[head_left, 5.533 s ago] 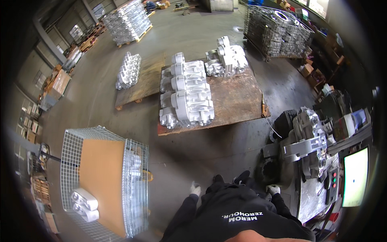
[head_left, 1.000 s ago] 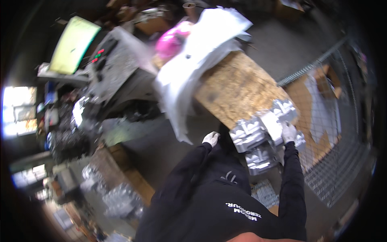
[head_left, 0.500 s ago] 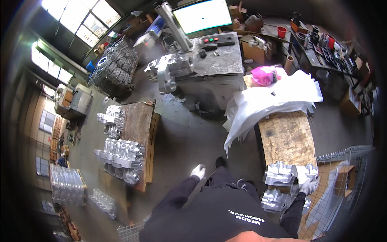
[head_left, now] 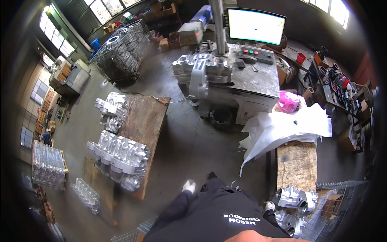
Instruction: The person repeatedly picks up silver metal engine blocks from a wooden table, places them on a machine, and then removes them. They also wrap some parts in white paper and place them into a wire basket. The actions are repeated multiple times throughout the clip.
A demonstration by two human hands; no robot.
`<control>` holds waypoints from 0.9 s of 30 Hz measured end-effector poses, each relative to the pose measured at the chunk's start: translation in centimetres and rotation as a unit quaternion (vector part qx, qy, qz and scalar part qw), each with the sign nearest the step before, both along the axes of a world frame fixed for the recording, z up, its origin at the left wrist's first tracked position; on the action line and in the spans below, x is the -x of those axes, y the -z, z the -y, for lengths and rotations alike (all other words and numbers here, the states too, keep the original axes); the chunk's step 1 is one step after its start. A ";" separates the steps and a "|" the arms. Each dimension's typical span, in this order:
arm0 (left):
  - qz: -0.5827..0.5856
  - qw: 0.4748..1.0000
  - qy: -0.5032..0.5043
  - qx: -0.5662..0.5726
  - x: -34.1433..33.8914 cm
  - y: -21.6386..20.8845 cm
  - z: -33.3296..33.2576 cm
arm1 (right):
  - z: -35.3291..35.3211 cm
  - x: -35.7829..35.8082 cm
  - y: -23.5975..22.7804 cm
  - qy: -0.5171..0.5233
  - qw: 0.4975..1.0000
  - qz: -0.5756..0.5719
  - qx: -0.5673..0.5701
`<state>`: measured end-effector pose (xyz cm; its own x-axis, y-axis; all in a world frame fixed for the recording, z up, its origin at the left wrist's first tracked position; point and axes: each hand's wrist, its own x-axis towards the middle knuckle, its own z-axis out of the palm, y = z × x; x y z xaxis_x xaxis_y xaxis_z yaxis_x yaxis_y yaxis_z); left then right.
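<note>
The right hand (head_left: 269, 205), in a white glove, is just beside the far part (head_left: 292, 197) and the near part (head_left: 287, 222). I cannot tell if it touches them, or if its fingers are open or closed. The left hand (head_left: 188, 186) hangs well apart, with nothing seen in it; its fingers are too small to read. Both parts are by the near end of the wood tabletop (head_left: 296, 166), on the right, next to the wire cage (head_left: 342, 209). Each part looks heavy, so I think two hands under its thick ends would work best. Keep it level and keep fingers out of the gap. The parts are shiny silver, bumpy, with round, dark holes.
</note>
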<state>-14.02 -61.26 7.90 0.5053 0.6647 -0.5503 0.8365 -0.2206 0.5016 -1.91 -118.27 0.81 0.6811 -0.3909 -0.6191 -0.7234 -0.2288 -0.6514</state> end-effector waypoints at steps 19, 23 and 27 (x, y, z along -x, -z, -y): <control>0.000 0.916 -0.396 0.067 0.3 -1.7 -6.7 | -48.8 -29.7 -2.4 -0.649 0.742 -0.140 -0.099; -0.064 0.814 -0.560 0.141 4.3 1.6 1.8 | -55.3 -34.1 -2.7 -0.697 0.695 -0.143 -0.100; -0.061 0.698 -0.713 0.028 -0.2 4.1 7.8 | -59.7 -37.1 -2.7 -0.733 0.655 -0.151 -0.105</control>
<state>-13.78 -69.05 3.80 -0.7011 0.4193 -0.5768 0.2223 0.8971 0.3819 35.17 -58.54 3.51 0.0632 0.6613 -0.7474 0.0707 -0.7500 -0.6576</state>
